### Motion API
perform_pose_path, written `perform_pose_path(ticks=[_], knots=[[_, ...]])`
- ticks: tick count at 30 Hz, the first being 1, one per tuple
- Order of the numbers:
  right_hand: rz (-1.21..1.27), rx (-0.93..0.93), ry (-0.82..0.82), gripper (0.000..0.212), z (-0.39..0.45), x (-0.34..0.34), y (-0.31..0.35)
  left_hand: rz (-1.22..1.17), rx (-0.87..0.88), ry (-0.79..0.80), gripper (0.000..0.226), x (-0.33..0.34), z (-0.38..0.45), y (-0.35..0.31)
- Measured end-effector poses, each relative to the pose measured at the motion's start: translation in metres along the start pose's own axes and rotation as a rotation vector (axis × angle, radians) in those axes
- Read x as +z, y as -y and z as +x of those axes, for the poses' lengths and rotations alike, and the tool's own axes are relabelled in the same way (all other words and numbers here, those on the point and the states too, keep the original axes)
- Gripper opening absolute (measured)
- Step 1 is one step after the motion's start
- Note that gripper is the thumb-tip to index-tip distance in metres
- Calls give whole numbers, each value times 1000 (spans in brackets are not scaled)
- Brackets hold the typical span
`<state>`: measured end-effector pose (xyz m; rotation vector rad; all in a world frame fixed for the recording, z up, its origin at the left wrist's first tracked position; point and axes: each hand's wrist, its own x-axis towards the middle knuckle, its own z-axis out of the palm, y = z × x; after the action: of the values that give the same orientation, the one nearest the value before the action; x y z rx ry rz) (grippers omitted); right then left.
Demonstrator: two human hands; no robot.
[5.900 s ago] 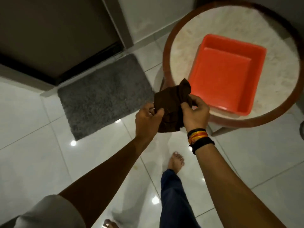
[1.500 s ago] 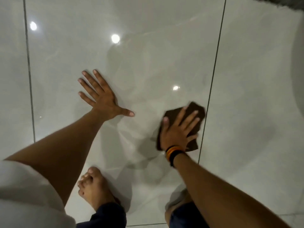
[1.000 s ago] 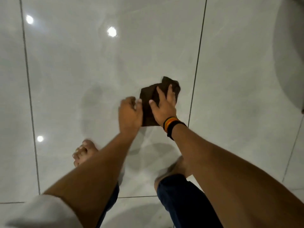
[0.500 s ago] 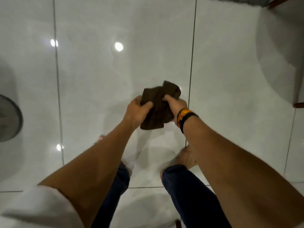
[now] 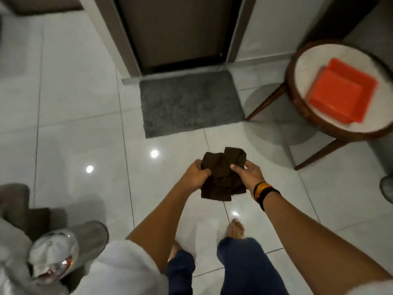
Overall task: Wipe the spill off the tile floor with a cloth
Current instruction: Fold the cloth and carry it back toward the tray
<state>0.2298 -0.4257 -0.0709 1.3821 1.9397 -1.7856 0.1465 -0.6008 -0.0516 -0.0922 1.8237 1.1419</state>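
A crumpled dark brown cloth [image 5: 223, 173] hangs bunched in front of me, well above the floor. My left hand [image 5: 195, 175] grips its left side and my right hand [image 5: 247, 174], with coloured bands on the wrist, grips its right side. The glossy pale tile floor [image 5: 85, 128] spreads below with ceiling lights reflected in it. I cannot make out any spill on the tiles. My bare foot [image 5: 235, 227] stands on the floor under the cloth.
A grey doormat [image 5: 189, 103] lies before a dark door [image 5: 176, 28]. At right stands a round wood-rimmed table [image 5: 297, 103] carrying an orange tray [image 5: 340, 96]. A grey bin with a shiny liner [image 5: 57, 258] sits at lower left.
I have risen from crouching over the floor to standing. The cloth came off the tiles into both hands, and the view lifted to show the door, mat and table.
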Motion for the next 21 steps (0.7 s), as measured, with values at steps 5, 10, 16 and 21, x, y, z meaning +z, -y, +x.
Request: perform_pose_path(ticks=[5,10,16,21], knots=[[113,-96,-85,26,-5,-58,73,50,106,29,34,15,-7,-106],[195,-144,-170,31,41,-131,123,23,140,76,24,53,35,-186],[239,-128,-230,26,142,-224,155,109,153,33,35,139,126,-264],[257,-32,-371,18,230,-319,162,218,173,21,41,233,207,-332]])
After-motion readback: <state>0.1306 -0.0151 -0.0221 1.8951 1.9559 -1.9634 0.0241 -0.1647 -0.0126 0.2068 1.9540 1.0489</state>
